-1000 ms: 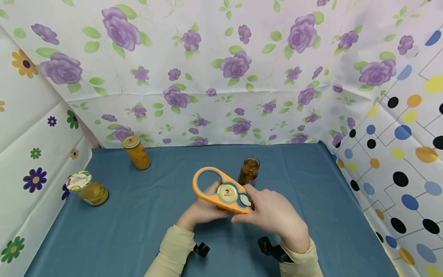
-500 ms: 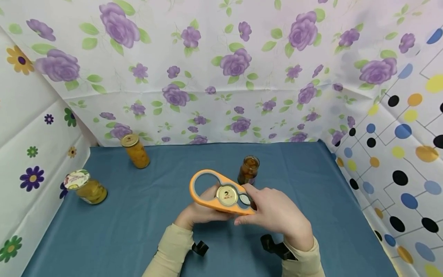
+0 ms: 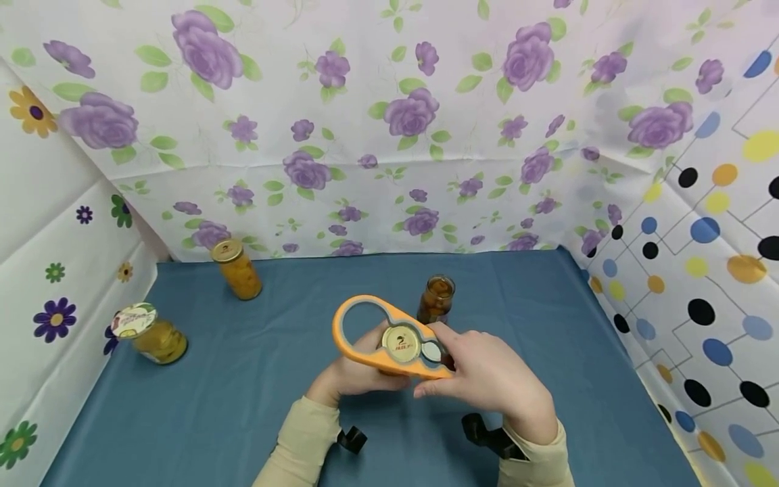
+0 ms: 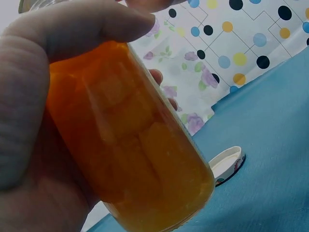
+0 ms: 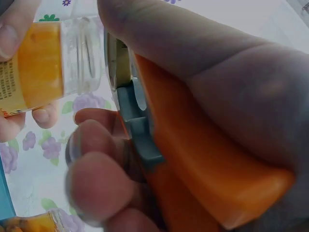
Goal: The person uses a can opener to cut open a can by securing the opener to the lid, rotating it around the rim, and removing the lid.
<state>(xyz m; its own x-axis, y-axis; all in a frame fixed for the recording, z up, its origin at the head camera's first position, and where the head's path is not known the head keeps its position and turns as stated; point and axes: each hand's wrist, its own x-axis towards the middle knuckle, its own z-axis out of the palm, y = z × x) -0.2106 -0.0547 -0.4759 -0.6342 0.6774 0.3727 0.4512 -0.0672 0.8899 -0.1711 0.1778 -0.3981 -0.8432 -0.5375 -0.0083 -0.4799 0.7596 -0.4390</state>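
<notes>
My left hand [image 3: 359,370] grips a glass jar of orange fruit pieces [image 4: 130,140]; the left wrist view shows it tilted. My right hand [image 3: 496,375] holds the narrow end of an orange and grey jar opener [image 3: 416,366] with several ring openings. A gold lid [image 3: 402,343] sits in the opener's middle ring. In the right wrist view the lid's edge shows beside the bare threaded glass neck of the jar [image 5: 41,63], with a gap between them. The head view hides most of the jar under the opener.
An uncovered jar of brown contents [image 3: 436,299] stands behind my right hand. At the back left is a gold-lidded jar of orange fruit [image 3: 241,276], and left of it a green-filled jar [image 3: 159,341] with a patterned lid. A loose white lid [image 4: 227,165] lies on the blue cloth [image 3: 231,406].
My right hand has shifted slightly right and down with the jar opener. My left hand keeps its hold on the jar, almost unmoved.
</notes>
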